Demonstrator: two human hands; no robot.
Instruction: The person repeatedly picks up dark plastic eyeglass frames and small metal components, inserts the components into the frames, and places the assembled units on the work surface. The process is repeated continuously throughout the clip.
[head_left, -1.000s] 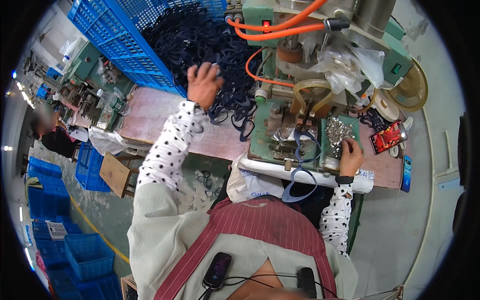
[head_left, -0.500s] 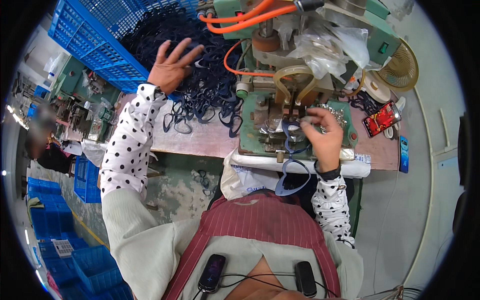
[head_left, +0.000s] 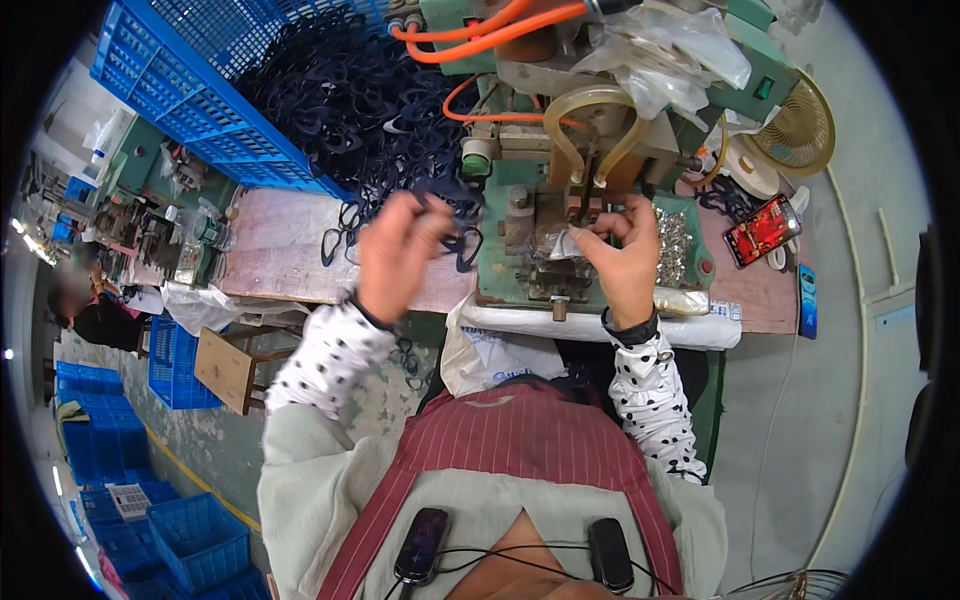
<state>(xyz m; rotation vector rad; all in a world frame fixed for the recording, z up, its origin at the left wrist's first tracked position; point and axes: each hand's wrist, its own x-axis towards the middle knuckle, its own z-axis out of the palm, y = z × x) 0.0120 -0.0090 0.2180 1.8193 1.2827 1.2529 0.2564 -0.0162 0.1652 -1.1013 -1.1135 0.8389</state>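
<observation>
My left hand (head_left: 398,258), smeared by motion, is over the pink worktop at the near edge of a heap of dark blue eyeglass frames (head_left: 350,110). Its fingers look bent, but what they hold, if anything, does not show. At the green bench machine (head_left: 500,275), my right hand (head_left: 625,255) has thumb and fingers drawn together beside the metal clamp (head_left: 583,208) in the middle. Anything between those fingertips is too small or hidden to make out. A pile of small shiny metal parts (head_left: 675,245) lies just right of that hand.
A large blue crate (head_left: 220,110) stands at the back left, against the heap. Orange hoses (head_left: 500,40) and a clear plastic bag (head_left: 665,60) hang over the machine. Two phones, one red-screened (head_left: 763,232), and a small fan (head_left: 795,125) are on the right.
My left hand has come from above the heap toward me and rightward. The blue eyeglass frame that hung at the machine by my right hand is no longer visible; that hand has shifted slightly left.
</observation>
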